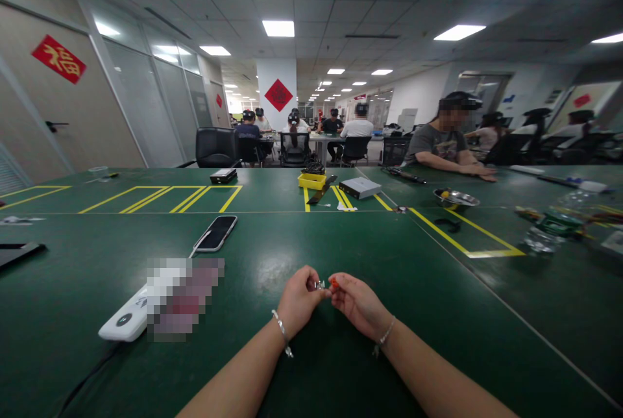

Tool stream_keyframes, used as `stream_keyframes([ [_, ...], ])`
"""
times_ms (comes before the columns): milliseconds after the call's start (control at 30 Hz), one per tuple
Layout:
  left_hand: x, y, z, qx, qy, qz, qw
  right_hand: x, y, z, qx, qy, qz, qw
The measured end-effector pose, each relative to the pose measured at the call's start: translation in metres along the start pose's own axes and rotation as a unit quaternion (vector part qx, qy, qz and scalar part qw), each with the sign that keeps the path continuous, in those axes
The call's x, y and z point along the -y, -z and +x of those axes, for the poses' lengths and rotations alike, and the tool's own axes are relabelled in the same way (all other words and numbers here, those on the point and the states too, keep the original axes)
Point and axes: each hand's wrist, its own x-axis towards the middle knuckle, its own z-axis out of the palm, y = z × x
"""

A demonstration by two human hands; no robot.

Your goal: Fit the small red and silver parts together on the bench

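Both hands meet above the green table (272,249), close to the middle of the head view. My left hand (300,298) is closed, pinching a small silvery metal piece (319,285) between thumb and fingers; its exact kind is too small to make out. Opposite it, my right hand (360,301) is closed on a small orange piece (334,282) held at the fingertips. The two pieces are a short way apart, facing each other. Each wrist wears a silvery bracelet.
Left of my hands lie a white power strip (124,320) with a black cord and a phone (217,233) on a cable. Farther back stand a yellow bin (312,181), a grey box (360,187) and a metal bowl (457,198). A bottle (549,226) is at right; a person sits beyond.
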Motion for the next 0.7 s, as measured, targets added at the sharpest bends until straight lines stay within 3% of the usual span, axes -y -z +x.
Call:
stream_keyframes([
  [367,0.001,0.001,0.0,0.021,-0.007,-0.009,1.0,-0.001,0.0,-0.002,0.0,0.007,-0.012,1.0],
  [700,0.01,-0.002,0.002,0.011,-0.025,-0.107,0.994,0.002,-0.003,-0.003,-0.01,-0.005,-0.003,1.0],
])
